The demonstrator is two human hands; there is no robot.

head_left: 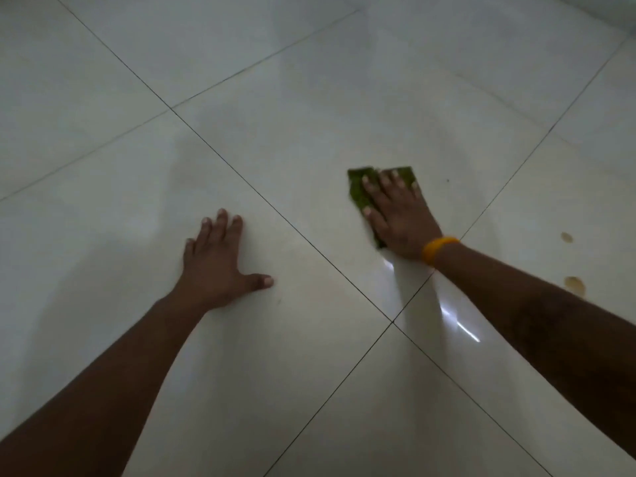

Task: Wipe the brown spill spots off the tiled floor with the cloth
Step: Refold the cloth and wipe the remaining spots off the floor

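A green cloth [358, 187] lies flat on the pale tiled floor [309, 132]. My right hand [399, 215] presses down on it with straight, spread fingers and covers most of it. A yellow band circles that wrist. Two brown spill spots lie to the right of that arm, a small spot [566, 237] and a larger spot [575, 284] nearer to me, both apart from the cloth. My left hand [220, 259] rests flat on a tile to the left, fingers spread, holding nothing.
Dark grout lines cross the floor diagonally and meet at a joint [391, 322] between my arms. A wet, shiny streak [447, 311] reflects light beside my right forearm. A tiny dark speck [447, 181] sits right of the cloth.
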